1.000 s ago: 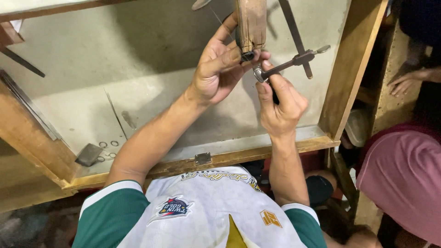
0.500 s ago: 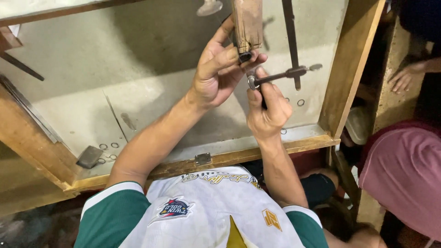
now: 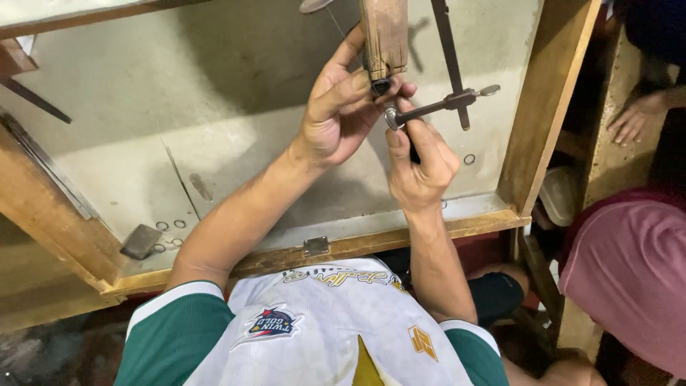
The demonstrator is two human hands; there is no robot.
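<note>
My left hand (image 3: pixel 341 118) pinches a small metal piece (image 3: pixel 391 116) against the tip of a brown wooden bench peg (image 3: pixel 384 34) that juts down from the top edge. Just below and to the right, my right hand (image 3: pixel 423 166) grips the dark handle of a metal saw frame (image 3: pixel 449 99). The frame's clamp end meets the small piece at my left fingertips. Its thin upright bar runs up past the peg, and a thumbscrew sticks out to the right. Both hands touch at the fingertips over a pale grey tray (image 3: pixel 214 143).
The tray has a wooden rim (image 3: pixel 543 107) and a small metal latch (image 3: pixel 316 246) at the front. Small wire rings (image 3: pixel 170 225) and a grey metal block (image 3: pixel 140 241) lie at its left, and another ring (image 3: pixel 469 159) at the right. Another person's hand (image 3: pixel 630 120) and pink clothing (image 3: pixel 629 264) are on the right.
My right hand and the saw frame have shifted slightly left, closer to the peg. The frame's upright bar has swung more vertical. My left hand stays at the peg.
</note>
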